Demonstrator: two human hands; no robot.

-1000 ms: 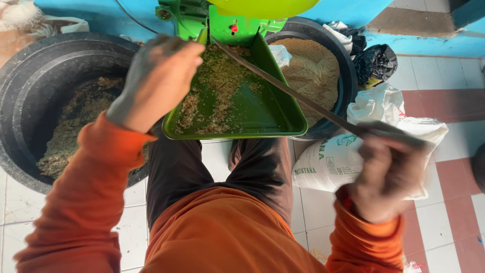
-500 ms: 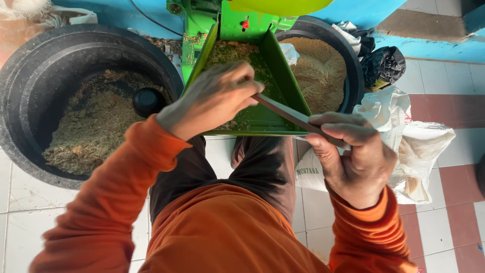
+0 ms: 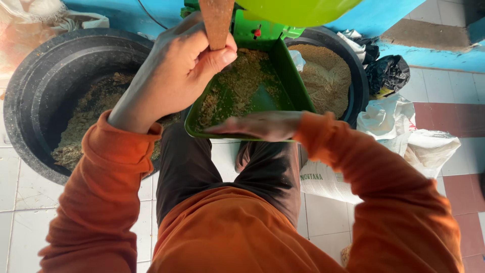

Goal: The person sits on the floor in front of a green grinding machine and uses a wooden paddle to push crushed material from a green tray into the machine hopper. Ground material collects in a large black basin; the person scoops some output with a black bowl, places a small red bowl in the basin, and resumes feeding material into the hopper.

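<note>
My left hand [image 3: 174, 76] grips a flat brown wooden stick [image 3: 217, 23] that stands upright over a green tray [image 3: 298, 91] on a green machine. Coarse brownish-green meal [image 3: 237, 88] lies scattered in the tray. My right hand [image 3: 257, 125] is flat with fingers stretched out, resting along the tray's near rim and holding nothing. Both arms wear orange sleeves. The stick's upper end runs out of view.
A big black tub [image 3: 35, 91] at the left holds coarse meal [image 3: 86, 126]. A second black tub [image 3: 348, 55] at the right holds finer tan meal. White sacks [image 3: 404, 131] and a black bag [image 3: 386, 73] lie on the tiled floor at the right. A blue wall runs behind.
The stick went from both hands to my left hand alone and now stands upright. My right hand let go and moved left onto the tray's near rim.
</note>
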